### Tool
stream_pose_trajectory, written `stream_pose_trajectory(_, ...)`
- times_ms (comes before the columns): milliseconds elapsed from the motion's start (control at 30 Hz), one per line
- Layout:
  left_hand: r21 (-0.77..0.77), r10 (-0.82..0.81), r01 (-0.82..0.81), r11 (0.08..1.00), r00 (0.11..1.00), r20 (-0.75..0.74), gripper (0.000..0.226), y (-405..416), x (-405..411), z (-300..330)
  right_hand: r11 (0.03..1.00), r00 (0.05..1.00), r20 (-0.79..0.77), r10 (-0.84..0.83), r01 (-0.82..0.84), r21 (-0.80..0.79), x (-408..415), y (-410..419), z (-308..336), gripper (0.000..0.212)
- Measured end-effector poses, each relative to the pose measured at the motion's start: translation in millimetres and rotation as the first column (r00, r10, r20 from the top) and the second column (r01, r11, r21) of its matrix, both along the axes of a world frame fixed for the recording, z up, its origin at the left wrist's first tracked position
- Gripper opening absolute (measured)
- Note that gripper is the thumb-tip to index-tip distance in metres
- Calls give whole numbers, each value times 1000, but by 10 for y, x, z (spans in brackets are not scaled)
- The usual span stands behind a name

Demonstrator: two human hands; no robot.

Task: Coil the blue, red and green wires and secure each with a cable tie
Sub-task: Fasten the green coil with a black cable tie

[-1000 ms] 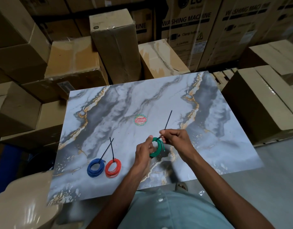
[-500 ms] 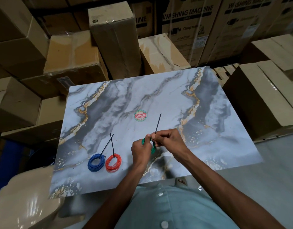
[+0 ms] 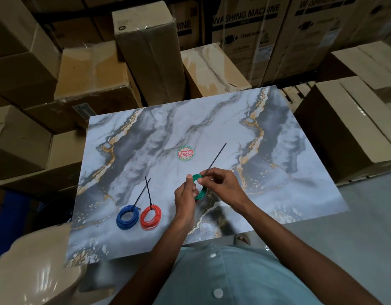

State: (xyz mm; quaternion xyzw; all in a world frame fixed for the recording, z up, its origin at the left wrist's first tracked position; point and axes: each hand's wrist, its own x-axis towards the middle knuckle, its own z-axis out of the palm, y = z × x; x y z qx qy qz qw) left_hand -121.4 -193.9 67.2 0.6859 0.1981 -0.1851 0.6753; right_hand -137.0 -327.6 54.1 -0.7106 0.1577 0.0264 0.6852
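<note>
Green wire coil (image 3: 200, 190), edge-on and largely hidden half a second before, had turned to show its loop between the hands. Left hand (image 3: 185, 198) gripped its left side; right hand (image 3: 221, 184) pinched the black cable tie (image 3: 216, 158) at its far edge, tail pointing far-right. Blue coil (image 3: 127, 217) and red coil (image 3: 151, 216), each tied, lay touching, left on the worktop (image 3: 278, 172).

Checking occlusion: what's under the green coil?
The green coil is held in the left hand above the marble tabletop; only marble shows beneath. The left hand covers the coil's left side and the surface below.
</note>
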Motion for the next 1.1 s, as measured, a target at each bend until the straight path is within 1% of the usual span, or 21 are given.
stream_pose_trajectory(67, -77, -22, 20, 997, 999, -25, 43, 19, -2, -21, 997, 1000, -2, -18, 18, 70, 11, 3, 15, 16)
stream_pose_trajectory(133, -192, -36, 19, 981, 996, -85, 42, 36, 8, -20, 990, 999, -26, -44, 47, 136, 12, -26, 29, 17)
stream_pose_trajectory(167, -226, -48, 22, 974, 992, -113, 40, 43, 14, -19, 985, 998, -42, -50, 57, 161, 10, -47, 31, 17)
stream_pose_trajectory(267, -232, -83, 33, 972, 975, -207, 35, 63, 20, -1, 987, 996, -75, -41, 52, 150, 0, -89, 5, 16)
stream_pose_trajectory(300, -217, -93, 46, 975, 972, -214, 34, 64, 21, 10, 990, 997, -73, -23, 33, 134, -7, -89, 6, 15)
stream_pose_trajectory(367, -170, -133, 106, 980, 979, -154, 31, 44, 36, 43, 994, 999, -52, 11, -6, 114, -15, -75, 13, 15)
stream_pose_trajectory(433, -68, -206, 204, 977, 978, -28, 30, 37, 62, 31, 995, 999, -51, 18, -13, 100, -17, -77, 24, 15)
stream_pose_trajectory(500, 15, -267, 267, 964, 962, 59, 27, 58, 68, 1, 997, 997, -66, 37, -33, 67, -14, -105, 26, 13)
stream_pose_trajectory(600, 27, -306, 305, 952, 947, 99, 27, 98, 52, -66, 996, 995, -76, 69, -64, 60, -33, -151, 18, 13)
stream_pose_trajectory(667, 45, -316, 313, 949, 936, 154, 29, 108, 40, -100, 992, 995, -82, 56, -46, 116, -58, -162, 38, 15)
stream_pose_trajectory(767, 198, -352, 308, 930, 901, 252, 27, 113, 47, -167, 972, 986, -151, 74, -38, 233, -78, -163, 109, 21)
stream_pose_trajectory(833, 264, -356, 279, 923, 881, 312, 23, 114, 38, -167, 963, 976, -200, 84, -28, 267, -75, -172, 152, 21)
stream_pose_trajectory(933, 311, -355, 245, 918, 859, 370, 21, 107, 22, -110, 966, 975, -204, 83, -28, 257, -49, -175, 212, 22)
stream_pose_trajectory(1100, 319, -324, 200, 926, 855, 405, 21, 105, 35, -63, 983, 978, -177, 108, -78, 168, -35, -195, 290, 17)
